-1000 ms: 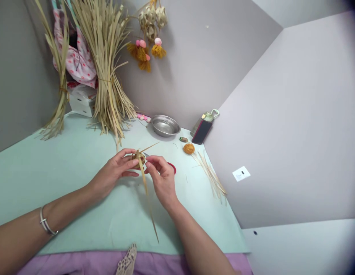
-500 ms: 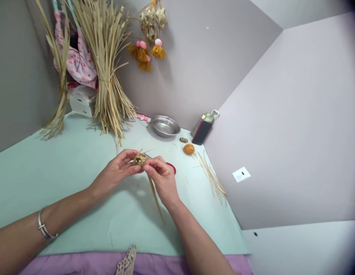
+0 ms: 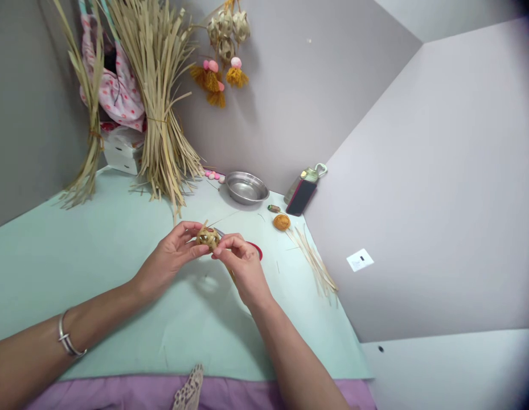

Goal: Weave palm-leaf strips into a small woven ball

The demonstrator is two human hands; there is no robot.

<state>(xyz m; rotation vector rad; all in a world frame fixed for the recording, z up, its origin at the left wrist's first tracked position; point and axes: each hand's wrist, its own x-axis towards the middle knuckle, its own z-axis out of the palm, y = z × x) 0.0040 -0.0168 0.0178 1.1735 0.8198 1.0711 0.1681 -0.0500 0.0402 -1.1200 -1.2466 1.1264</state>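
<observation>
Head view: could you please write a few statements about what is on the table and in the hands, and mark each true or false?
1. Both hands hold a small woven ball. True: left hand and right hand both pinch it.
2. The metal bowl sits beside the left forearm. False: it sits at the far edge of the table, by the wall.
3. A bracelet is on the left wrist. True.
4. The straw bundle lies flat. False: it stands against the wall.
</observation>
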